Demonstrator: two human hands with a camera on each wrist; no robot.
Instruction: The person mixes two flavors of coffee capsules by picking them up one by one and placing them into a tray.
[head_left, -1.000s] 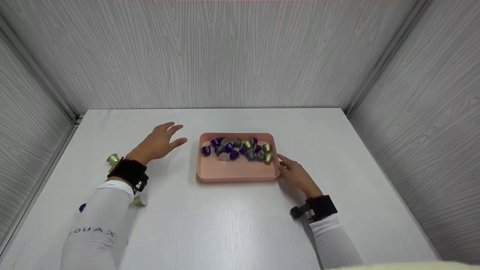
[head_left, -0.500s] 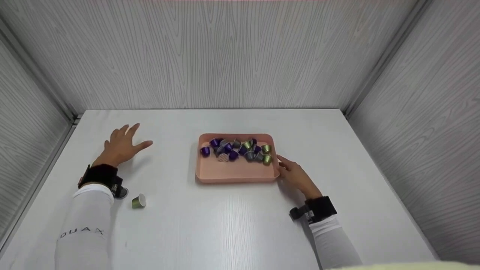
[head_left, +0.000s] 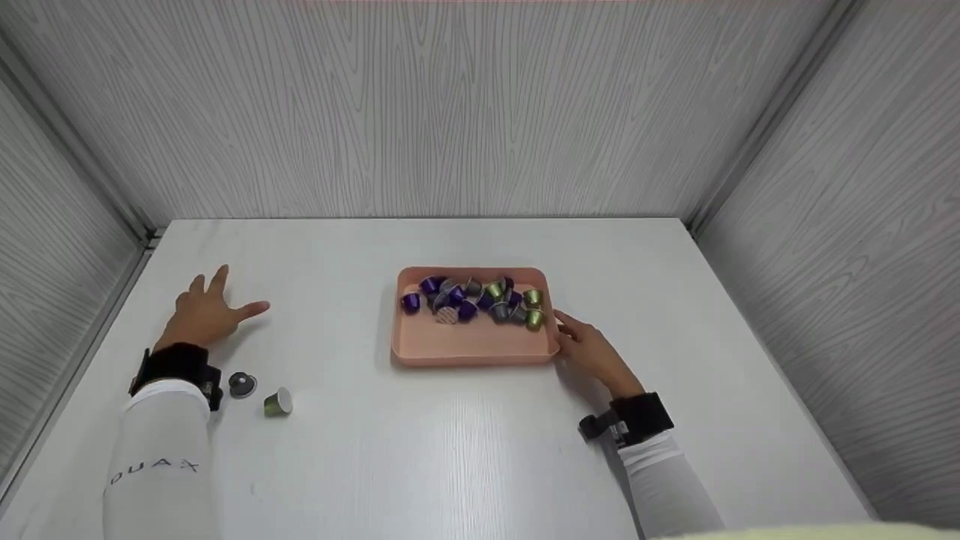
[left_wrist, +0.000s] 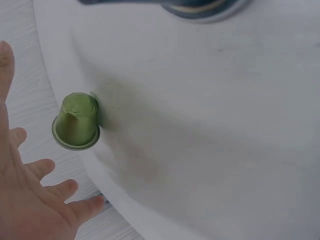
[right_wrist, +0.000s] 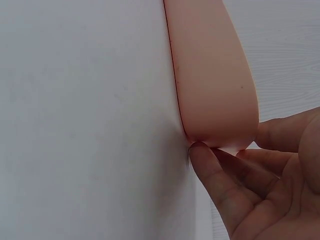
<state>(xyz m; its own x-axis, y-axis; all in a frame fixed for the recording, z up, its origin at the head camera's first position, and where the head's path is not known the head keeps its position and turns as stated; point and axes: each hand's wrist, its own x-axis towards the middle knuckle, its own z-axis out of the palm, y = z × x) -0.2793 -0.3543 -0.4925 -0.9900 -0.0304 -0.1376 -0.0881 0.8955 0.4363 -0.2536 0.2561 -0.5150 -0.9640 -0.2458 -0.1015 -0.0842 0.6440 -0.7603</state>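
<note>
Pink tray sits mid-table, holding purple, grey and green capsules along its far side. Right hand pinches the tray's near right corner. Left hand, fingers spread and holding nothing, hovers far left near a green capsule; two more capsules lie beside the left wrist.

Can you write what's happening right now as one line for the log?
left hand: open, above green capsule | right hand: holds pink tray corner | tray: mixed capsules | table: two loose capsules
</note>
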